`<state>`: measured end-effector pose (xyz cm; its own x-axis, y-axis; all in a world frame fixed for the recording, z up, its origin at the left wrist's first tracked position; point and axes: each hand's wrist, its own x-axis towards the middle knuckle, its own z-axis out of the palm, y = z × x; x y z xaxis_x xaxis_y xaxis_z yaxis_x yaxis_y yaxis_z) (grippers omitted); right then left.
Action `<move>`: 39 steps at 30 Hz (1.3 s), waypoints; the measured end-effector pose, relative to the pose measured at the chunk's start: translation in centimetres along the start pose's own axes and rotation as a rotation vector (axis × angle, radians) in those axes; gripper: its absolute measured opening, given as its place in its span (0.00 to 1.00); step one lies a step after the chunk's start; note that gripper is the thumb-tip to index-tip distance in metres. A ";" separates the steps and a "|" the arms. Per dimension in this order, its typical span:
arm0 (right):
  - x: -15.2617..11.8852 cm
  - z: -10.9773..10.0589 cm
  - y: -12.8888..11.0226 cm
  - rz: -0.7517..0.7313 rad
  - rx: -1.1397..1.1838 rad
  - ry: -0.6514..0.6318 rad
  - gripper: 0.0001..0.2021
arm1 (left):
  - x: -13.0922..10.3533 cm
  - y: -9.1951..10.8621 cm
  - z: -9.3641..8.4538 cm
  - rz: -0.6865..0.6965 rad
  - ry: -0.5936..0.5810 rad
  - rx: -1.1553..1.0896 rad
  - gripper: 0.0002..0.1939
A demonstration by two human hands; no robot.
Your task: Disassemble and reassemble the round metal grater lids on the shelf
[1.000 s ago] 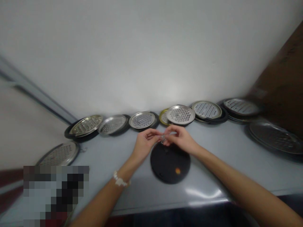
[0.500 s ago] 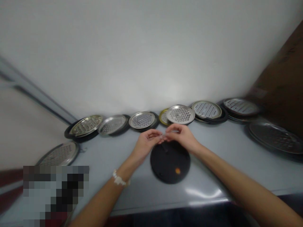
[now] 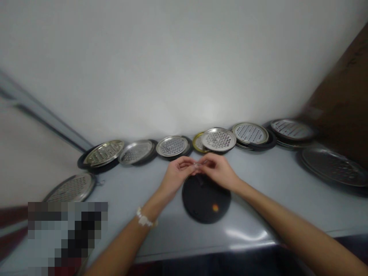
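My left hand (image 3: 178, 172) and my right hand (image 3: 217, 168) meet fingertip to fingertip above the far edge of a round black disc (image 3: 205, 201). Both are closed in a pinch around something small, thin and shiny, too small to name. The disc lies flat on the grey table (image 3: 163, 234), with an orange spot of light on it. Behind my hands sits a round metal grater plate with holes (image 3: 219, 139), partly over a yellow-rimmed one (image 3: 197, 142).
Several more round grater plates with dark rims line the wall, among them ones at the left (image 3: 105, 153), centre (image 3: 171, 147) and right (image 3: 250, 133). A large dark plate (image 3: 333, 166) lies near a brown box (image 3: 345, 96). A small hook (image 3: 100, 183) lies at left.
My right hand has shifted slightly left and its fingertips have come closer to those of my left hand. The left hand and the black disc are almost unmoved.
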<state>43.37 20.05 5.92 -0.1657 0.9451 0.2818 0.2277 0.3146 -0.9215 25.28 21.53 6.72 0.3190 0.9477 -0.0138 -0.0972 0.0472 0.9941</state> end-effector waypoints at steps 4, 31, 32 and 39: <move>-0.2 0.0 -0.2 -0.125 -0.166 0.009 0.07 | -0.1 0.1 -0.1 -0.003 0.019 0.022 0.13; -0.1 -2.4 -1.9 0.340 0.278 -0.482 0.17 | -0.5 1.2 -0.9 0.162 -0.155 0.406 0.06; -0.1 -2.4 -1.9 0.346 0.291 -0.472 0.17 | -0.5 1.2 -0.9 0.133 -0.140 0.358 0.08; 0.1 -2.3 -2.0 0.364 0.329 -0.402 0.19 | -0.2 1.2 -1.1 0.070 -0.162 0.293 0.09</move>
<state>45.09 19.69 8.34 -0.4951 0.8592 -0.1288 0.0411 -0.1249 -0.9913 24.03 21.80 7.84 0.4693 0.8816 0.0498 0.1431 -0.1316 0.9809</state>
